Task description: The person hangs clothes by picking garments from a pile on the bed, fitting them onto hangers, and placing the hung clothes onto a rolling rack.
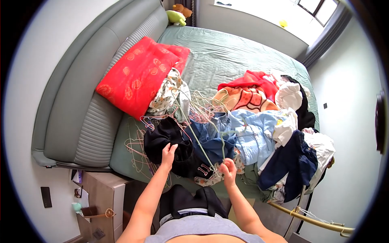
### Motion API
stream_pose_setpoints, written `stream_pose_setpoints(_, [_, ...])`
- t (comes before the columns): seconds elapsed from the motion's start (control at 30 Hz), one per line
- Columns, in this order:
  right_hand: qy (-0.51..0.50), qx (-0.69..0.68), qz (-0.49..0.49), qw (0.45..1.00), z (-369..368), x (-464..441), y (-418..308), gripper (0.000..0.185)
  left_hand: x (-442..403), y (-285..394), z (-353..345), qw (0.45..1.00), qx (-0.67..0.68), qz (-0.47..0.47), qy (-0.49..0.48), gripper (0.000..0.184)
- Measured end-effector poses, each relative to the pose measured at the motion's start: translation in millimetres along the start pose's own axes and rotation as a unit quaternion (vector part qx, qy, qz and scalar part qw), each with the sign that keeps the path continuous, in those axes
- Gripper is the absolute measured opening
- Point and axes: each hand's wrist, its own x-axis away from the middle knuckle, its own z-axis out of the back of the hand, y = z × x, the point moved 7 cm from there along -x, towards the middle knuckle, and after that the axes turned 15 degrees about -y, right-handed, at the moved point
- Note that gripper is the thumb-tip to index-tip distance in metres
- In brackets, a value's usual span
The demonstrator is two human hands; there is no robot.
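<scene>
My left hand (168,157) is closed on the edge of a black garment (160,135), which is bunched up at the near side of the bed. My right hand (228,169) grips a pale green clothes hanger (197,140), whose long bar slants up and away to the left. Black cloth with a white and red number (204,169) lies between my hands; I cannot tell if it belongs to the same garment. Just beyond are blue denim clothes (208,135) and a tangled heap of wire hangers (202,105).
A red patterned cushion or folded quilt (133,77) rests by the grey headboard (77,85). More clothes (259,125) are piled on the right of the bed (231,52). At the lower left stands a bedside cabinet (99,190); a gold rail (312,216) is at lower right.
</scene>
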Motion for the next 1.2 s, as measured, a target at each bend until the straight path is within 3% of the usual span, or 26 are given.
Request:
stream_pose_setpoints(0.03, [-0.051, 0.032, -0.003, 0.998, -4.4, -4.3, -8.9, 0.039, -2.3, -0.3, -7.7, 0.999, -0.034, -0.017, -0.011, 0.014])
stream_pose_setpoints(0.1, [-0.069, 0.015, -0.059, 0.996, -4.8, -18.5, -11.3, 0.057, -8.1, -7.1, -20.7, 0.993, -0.099, -0.057, -0.030, 0.015])
stream_pose_setpoints(0.13, [-0.072, 0.031, -0.106, 0.991, -3.3, -22.8, -12.6, 0.050, -8.2, -6.9, -26.6, 0.988, -0.128, -0.074, -0.034, 0.014])
stream_pose_setpoints(0.2, [-0.037, 0.216, -0.097, 0.971, 13.6, -26.7, -23.8, 0.029, 1.9, 10.8, -46.2, 0.985, -0.154, -0.080, -0.024, 0.014])
stream_pose_setpoints(0.27, [0.021, 0.301, 0.070, 0.951, 11.7, -8.9, -72.4, 0.015, 3.6, 18.0, -50.5, 0.975, -0.196, -0.109, 0.002, 0.016])
stream_pose_setpoints(0.4, [0.054, 0.402, 0.047, 0.913, 41.3, 59.2, -133.4, 0.019, 1.3, 34.5, -73.3, 0.947, -0.281, -0.150, 0.049, 0.031])
stream_pose_setpoints(0.57, [0.083, 0.489, 0.041, 0.868, 75.4, 107.5, -173.8, 0.025, 16.6, 51.4, -159.4, 0.888, -0.422, -0.182, 0.003, 0.045])
stream_pose_setpoints(0.8, [0.132, 0.467, 0.077, 0.871, 94.0, 124.4, -193.2, 0.027, 134.5, 66.0, -329.9, 0.796, -0.516, -0.284, -0.141, 0.044])
stream_pose_setpoints(0.97, [0.158, 0.378, 0.085, 0.908, 116.7, 129.5, -178.9, 0.030, 179.1, 25.9, -378.3, 0.813, -0.485, -0.263, -0.183, 0.051])
stream_pose_setpoints(1.07, [0.181, 0.330, 0.106, 0.920, 138.7, 138.6, -169.6, 0.029, 187.1, 19.8, -390.3, 0.748, -0.550, -0.284, -0.239, 0.053])
stream_pose_setpoints(1.13, [0.195, 0.283, 0.095, 0.934, 151.3, 148.5, -169.2, 0.033, 190.8, 35.6, -393.9, 0.665, -0.632, -0.301, -0.260, 0.046])
stream_pose_setpoints(1.2, [0.196, 0.270, 0.093, 0.938, 171.9, 159.2, -167.9, 0.035, 198.6, 73.1, -397.9, 0.538, -0.699, -0.433, -0.188, 0.036])
